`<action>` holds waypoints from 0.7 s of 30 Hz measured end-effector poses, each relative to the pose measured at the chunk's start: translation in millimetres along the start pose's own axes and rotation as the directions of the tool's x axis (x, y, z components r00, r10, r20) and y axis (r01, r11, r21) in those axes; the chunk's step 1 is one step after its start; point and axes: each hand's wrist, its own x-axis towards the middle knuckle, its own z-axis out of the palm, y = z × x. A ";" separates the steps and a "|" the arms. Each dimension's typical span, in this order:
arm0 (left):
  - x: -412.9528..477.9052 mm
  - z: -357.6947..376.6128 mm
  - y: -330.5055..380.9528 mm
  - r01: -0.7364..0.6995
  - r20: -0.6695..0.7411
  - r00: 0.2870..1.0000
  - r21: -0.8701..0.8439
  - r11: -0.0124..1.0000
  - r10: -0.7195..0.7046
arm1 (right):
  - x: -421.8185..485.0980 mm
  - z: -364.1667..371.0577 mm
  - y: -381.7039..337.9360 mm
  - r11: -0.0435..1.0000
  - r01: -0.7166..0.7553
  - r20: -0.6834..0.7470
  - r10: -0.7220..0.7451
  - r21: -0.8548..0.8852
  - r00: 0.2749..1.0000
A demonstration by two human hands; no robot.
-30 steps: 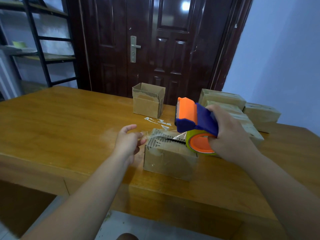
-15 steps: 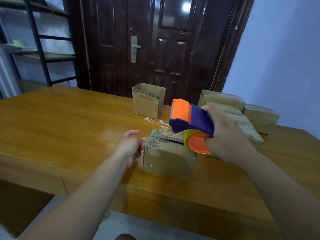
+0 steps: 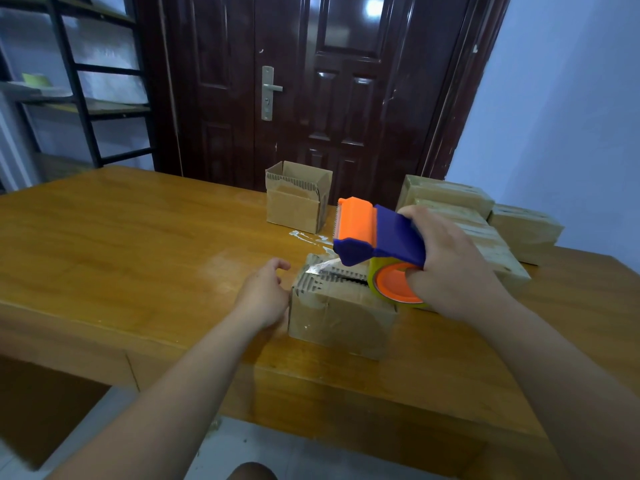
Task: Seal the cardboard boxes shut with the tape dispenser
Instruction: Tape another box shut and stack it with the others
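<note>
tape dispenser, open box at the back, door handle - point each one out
tape dispenser (image 3: 398,237): head view, on its blue body
open box (image 3: 292,213): head view, on its front wall
door handle (image 3: 273,87): head view, on the lever

My left hand (image 3: 263,299) and my right hand (image 3: 453,268) are bare skin from fingertips to wrist. My left forearm (image 3: 180,386) and right forearm (image 3: 554,368) are just as bare and smooth, uncovered to the lower edge. Between them, at the bottom, shows a small dark rounded shape (image 3: 251,472); whether it is my knee or foot I cannot tell.
</note>
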 end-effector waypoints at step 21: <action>-44.3 8.3 28.0 -0.472 0.053 0.882 0.139 0.871 0.469 | -4.3 7.0 9.3 0.965 -0.056 -0.095 0.083 0.256 0.992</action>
